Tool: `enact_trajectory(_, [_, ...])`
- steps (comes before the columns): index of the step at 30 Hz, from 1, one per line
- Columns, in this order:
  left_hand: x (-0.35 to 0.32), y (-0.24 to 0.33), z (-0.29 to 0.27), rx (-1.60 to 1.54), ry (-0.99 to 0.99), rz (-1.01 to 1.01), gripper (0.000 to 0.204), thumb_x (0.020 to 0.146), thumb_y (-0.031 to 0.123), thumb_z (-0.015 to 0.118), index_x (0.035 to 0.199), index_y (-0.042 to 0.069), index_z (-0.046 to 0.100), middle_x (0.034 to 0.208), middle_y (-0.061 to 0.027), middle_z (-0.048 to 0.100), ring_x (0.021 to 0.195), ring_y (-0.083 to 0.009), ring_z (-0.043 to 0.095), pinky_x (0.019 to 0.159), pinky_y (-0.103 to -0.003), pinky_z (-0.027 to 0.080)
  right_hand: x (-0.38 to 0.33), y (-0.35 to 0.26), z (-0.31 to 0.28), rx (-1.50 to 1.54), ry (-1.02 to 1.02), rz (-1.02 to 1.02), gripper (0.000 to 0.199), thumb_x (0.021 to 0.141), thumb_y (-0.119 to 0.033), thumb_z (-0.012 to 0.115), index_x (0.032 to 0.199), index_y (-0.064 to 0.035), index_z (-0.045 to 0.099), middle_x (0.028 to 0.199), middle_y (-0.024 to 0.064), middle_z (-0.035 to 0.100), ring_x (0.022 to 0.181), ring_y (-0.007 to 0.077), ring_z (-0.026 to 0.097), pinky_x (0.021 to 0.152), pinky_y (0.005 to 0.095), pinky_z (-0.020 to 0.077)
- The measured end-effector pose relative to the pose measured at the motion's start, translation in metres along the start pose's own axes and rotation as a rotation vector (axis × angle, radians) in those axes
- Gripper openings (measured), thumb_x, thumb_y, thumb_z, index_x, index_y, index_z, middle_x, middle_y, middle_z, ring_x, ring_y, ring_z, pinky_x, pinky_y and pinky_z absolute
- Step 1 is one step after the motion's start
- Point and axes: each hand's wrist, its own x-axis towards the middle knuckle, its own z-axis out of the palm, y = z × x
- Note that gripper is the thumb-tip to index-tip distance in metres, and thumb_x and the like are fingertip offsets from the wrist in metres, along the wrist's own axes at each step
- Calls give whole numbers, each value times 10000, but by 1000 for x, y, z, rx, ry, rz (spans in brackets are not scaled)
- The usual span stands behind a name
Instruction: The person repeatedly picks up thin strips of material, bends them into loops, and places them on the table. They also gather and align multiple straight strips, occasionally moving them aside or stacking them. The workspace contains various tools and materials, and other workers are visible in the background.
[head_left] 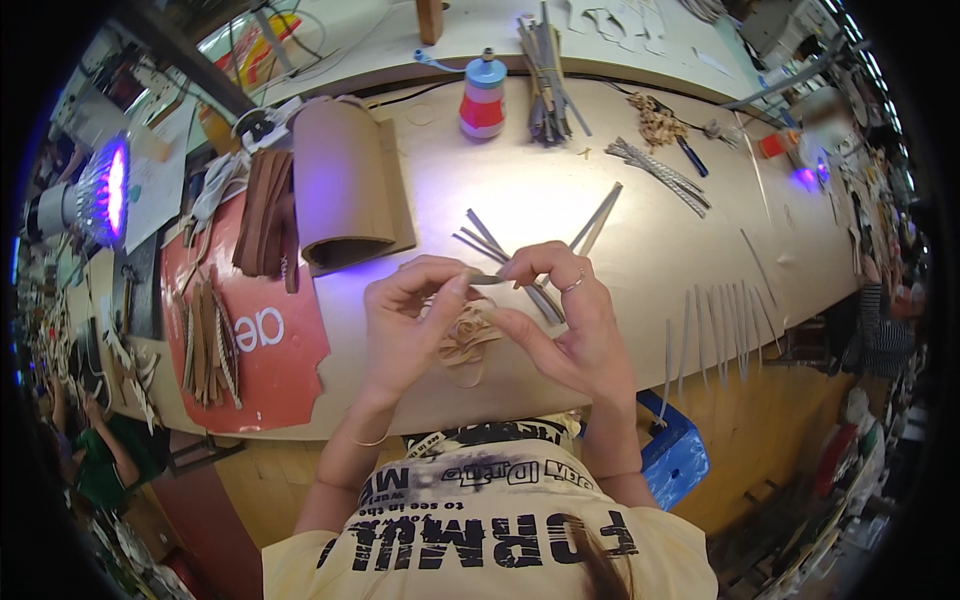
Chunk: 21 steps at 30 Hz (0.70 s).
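Observation:
Between my two hands is a short grey-brown strip, held in front of me above the table. My left hand pinches its left end between thumb and fingers. At its right end, the fingers of my right hand are curled onto the strip, with the thumb lower and apart. Beneath my hands lies a loose tangle of thin beige strips, partly hidden by them. Just beyond my fingers, narrow grey strips are scattered on the table, some passing behind my right hand.
A curled brown board stands beside brown strips on the left. Farther back are a red-and-white bottle with a blue cap and a strip bundle. Several strips hang over the right table edge. A lit lamp is far left.

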Motion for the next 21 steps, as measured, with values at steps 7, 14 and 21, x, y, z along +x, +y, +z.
enact_trajectory(7, [-2,2,-3,-55,-135,11,110,915,24,598,935,-43,682,883,-75,667,781,-112,585,718,-248,467,-2,14,-1,-75,112,-330,293,813,-174,737,1102,-151,699,1031,72,613,941,248,593,821,392,462])
enact_trajectory(14, [-6,-1,1,-235,-259,-124,214,956,139,581,1001,-56,658,958,-87,666,834,-131,605,789,-282,477,-16,12,0,-7,216,-278,265,813,-218,733,1072,-165,719,1001,56,594,931,248,579,813,380,461])
enact_trajectory(21, [-7,-5,15,-416,-174,-271,174,961,150,574,977,-3,654,934,-89,678,773,-115,602,712,-289,473,-25,7,-13,182,204,-356,117,810,-117,742,911,-92,687,1081,61,633,967,241,599,850,375,481])
